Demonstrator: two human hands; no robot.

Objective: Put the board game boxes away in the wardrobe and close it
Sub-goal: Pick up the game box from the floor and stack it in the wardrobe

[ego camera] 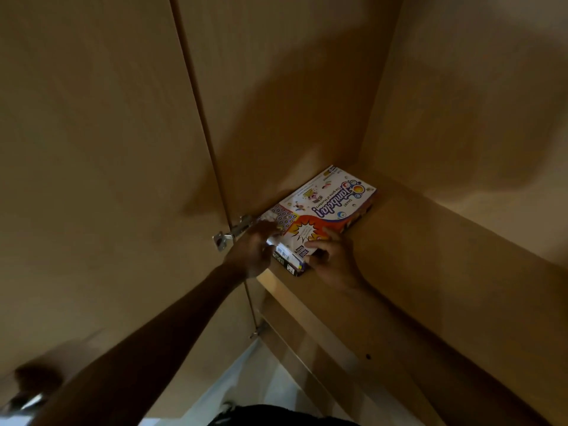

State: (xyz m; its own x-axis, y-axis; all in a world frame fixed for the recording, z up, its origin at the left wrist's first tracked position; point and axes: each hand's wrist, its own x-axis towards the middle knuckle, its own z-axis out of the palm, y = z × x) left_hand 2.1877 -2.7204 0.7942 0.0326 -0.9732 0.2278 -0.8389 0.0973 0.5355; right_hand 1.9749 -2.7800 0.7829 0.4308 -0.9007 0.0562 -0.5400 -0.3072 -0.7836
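L hand [255, 250] blurred, fingers unclear; R hand [333, 256] fingers clamp white box [325, 201] w/ red-orange burst, on shelf [430, 259].

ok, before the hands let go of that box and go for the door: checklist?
1. Tambola box lies flat on the dark box beneath it: ok.
2. Stack fully behind the front edge of the shelf: cannot tell; the dark box's near end sits right at that edge.
3. Stack clear of the hinge: cannot tell; the top box's corner is close to it.
4. Hands off the stack: not ok; left hand and right hand both touch the Tambola box.
5. The door shut: not ok; it stands open.
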